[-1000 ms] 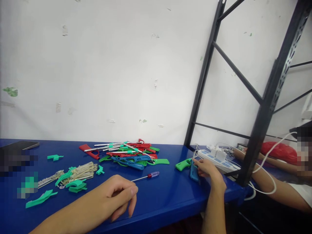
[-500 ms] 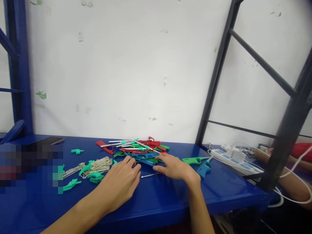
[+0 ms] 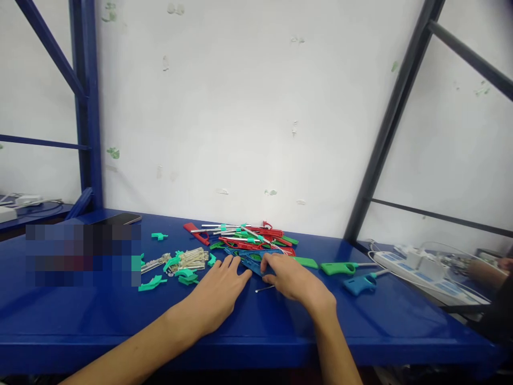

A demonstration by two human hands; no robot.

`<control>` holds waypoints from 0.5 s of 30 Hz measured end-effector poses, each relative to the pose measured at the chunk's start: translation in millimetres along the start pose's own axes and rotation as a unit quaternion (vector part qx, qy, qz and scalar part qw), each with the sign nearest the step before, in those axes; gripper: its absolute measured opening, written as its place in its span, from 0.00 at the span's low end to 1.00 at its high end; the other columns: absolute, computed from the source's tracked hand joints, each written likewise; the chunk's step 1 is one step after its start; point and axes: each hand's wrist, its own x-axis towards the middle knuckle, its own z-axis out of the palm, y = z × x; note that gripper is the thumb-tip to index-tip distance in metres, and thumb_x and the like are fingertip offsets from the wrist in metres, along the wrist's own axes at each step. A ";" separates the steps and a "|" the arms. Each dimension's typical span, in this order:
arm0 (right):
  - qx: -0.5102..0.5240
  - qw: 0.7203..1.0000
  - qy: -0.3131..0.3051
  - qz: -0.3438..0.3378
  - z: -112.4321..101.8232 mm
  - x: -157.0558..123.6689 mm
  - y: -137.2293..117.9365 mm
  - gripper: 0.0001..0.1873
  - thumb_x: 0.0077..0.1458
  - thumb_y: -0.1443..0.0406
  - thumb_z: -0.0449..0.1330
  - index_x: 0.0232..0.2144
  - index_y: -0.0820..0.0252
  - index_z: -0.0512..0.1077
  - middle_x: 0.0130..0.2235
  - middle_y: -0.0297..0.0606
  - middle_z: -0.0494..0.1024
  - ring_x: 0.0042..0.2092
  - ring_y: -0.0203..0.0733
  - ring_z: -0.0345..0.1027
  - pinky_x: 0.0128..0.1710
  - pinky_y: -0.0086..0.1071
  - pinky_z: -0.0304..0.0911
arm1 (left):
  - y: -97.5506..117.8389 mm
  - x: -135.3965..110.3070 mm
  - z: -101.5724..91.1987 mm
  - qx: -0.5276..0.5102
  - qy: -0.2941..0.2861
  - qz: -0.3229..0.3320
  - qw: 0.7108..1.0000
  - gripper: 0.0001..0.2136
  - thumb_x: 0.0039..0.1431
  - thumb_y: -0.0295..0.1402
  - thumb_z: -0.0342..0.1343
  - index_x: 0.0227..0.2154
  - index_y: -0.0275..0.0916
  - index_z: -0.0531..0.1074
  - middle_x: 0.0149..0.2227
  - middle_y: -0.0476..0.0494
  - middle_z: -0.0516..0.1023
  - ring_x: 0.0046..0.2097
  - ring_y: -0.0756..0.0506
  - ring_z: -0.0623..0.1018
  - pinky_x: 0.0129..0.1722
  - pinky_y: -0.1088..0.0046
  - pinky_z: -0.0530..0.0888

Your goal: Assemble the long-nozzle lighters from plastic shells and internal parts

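Observation:
My left hand (image 3: 218, 294) rests low over the blue table, fingers spread, its tips beside the front of a pile. My right hand (image 3: 294, 278) is bent over the pile's front edge, with thumb and forefinger around the end of a blue lighter casing (image 3: 251, 264). The pile holds red casings (image 3: 270, 233), green pieces and metal tubes (image 3: 216, 226) with teal fittings. A thin metal rod (image 3: 263, 290) lies under the right hand, partly hidden. Left of my left hand are teal trigger pieces (image 3: 187, 277) and a bundle of pale, slender parts (image 3: 194, 259).
A green lighter (image 3: 339, 268) and a blue lighter (image 3: 360, 284) lie right of my hands. Beyond them is a white power strip (image 3: 425, 275) with plugs and cables. A dark phone-like slab (image 3: 124, 219) lies far left, partly blurred out. Metal posts (image 3: 385, 149) flank the table.
The view has swung left, so everything appears further right. My right hand's fingers have curled closer around the blue casing. My left hand stays beside the pile with its fingers a little flatter.

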 end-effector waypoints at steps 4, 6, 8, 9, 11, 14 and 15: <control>0.009 1.000 0.016 -0.018 0.7 4.6 2.5 0.12 0.59 0.73 0.64 0.44 0.56 0.75 0.46 0.42 0.80 0.50 0.49 0.73 0.44 0.34 0.61 | 3.2 -0.1 -5.9 0.003 -0.010 -0.003 1.000 0.32 0.58 0.16 0.52 0.65 0.42 0.68 0.67 0.27 0.68 0.67 0.29 0.70 0.62 0.45 0.71; 0.015 0.999 0.023 -0.034 1.1 6.7 4.0 0.13 0.57 0.75 0.64 0.43 0.55 0.74 0.45 0.40 0.80 0.48 0.47 0.73 0.42 0.33 0.60 | 3.8 0.1 -9.7 0.002 -0.009 -0.010 1.000 0.31 0.60 0.17 0.51 0.65 0.41 0.68 0.67 0.26 0.68 0.67 0.28 0.70 0.62 0.45 0.71; 0.024 0.998 0.035 -0.049 0.9 8.4 6.7 0.15 0.56 0.76 0.62 0.42 0.54 0.73 0.44 0.38 0.80 0.47 0.46 0.72 0.42 0.33 0.59 | 2.1 -0.1 -14.6 0.001 -0.002 -0.024 1.000 0.34 0.61 0.16 0.49 0.70 0.41 0.62 0.69 0.25 0.66 0.68 0.28 0.68 0.62 0.45 0.70; 0.029 0.997 0.041 -0.055 0.4 9.2 8.7 0.15 0.56 0.77 0.61 0.42 0.54 0.73 0.44 0.36 0.80 0.46 0.45 0.72 0.41 0.32 0.58 | 0.1 -0.5 -17.6 0.001 0.001 -0.031 1.000 0.37 0.61 0.15 0.47 0.73 0.42 0.57 0.70 0.25 0.64 0.69 0.28 0.68 0.63 0.45 0.70; 0.044 0.996 0.053 -0.062 -1.8 9.8 13.3 0.17 0.56 0.78 0.58 0.42 0.53 0.72 0.42 0.35 0.80 0.43 0.43 0.73 0.40 0.32 0.58 | -6.5 -2.8 -24.6 -0.003 0.010 -0.043 0.999 0.41 0.60 0.13 0.45 0.76 0.43 0.49 0.71 0.26 0.63 0.68 0.28 0.69 0.63 0.47 0.70; 0.069 0.993 0.071 -0.061 -8.4 7.4 19.3 0.18 0.57 0.78 0.54 0.44 0.54 0.72 0.40 0.35 0.80 0.36 0.40 0.72 0.36 0.31 0.58 | -22.2 -10.1 -38.0 -0.033 0.029 -0.055 0.998 0.37 0.64 0.16 0.44 0.75 0.43 0.52 0.68 0.29 0.67 0.65 0.29 0.72 0.63 0.47 0.70; 0.076 0.992 0.077 -0.061 -11.2 5.6 20.5 0.17 0.58 0.77 0.54 0.45 0.54 0.72 0.40 0.35 0.80 0.34 0.40 0.72 0.35 0.31 0.58 | -28.4 -13.5 -42.8 -0.045 0.029 -0.053 0.997 0.33 0.67 0.18 0.43 0.73 0.42 0.57 0.67 0.29 0.69 0.66 0.29 0.72 0.63 0.47 0.70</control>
